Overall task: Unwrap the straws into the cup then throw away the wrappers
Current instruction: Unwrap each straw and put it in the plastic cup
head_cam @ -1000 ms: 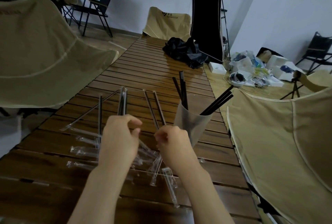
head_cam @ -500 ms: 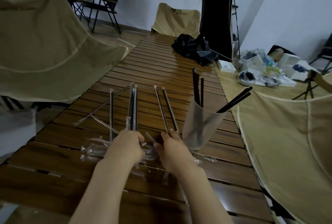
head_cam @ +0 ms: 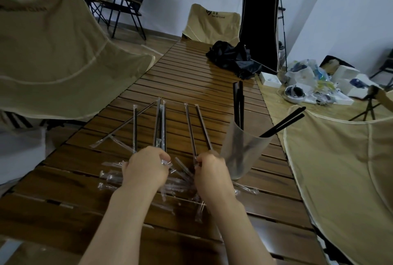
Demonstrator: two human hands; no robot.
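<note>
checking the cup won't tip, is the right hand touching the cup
Cannot tell. In the head view the right hand sits right beside the cup, their outlines meeting near the cup's lower left wall, but no plain contact or gap shows.

Slatted wooden table [head_cam: 212, 99]: wrapped straws [head_cam: 161, 124] fanned at centre; clear cup [head_cam: 242, 150] right, holding black straws [head_cam: 238, 103]; empty wrappers [head_cam: 110, 177] near; left hand [head_cam: 146, 167] and right hand [head_cam: 210, 171], fingers curled over wrappers.

Long thin black straws in clear plastic wrappers [head_cam: 162, 124] lie side by side on the brown wooden slat table [head_cam: 204, 82]. A clear plastic cup [head_cam: 242, 150] stands to their right, with bare black straws [head_cam: 238, 103] in it. Empty clear plastic wrappers [head_cam: 110, 177] lie nearer the person, under the left hand [head_cam: 146, 168] and right hand [head_cam: 210, 169].
</note>
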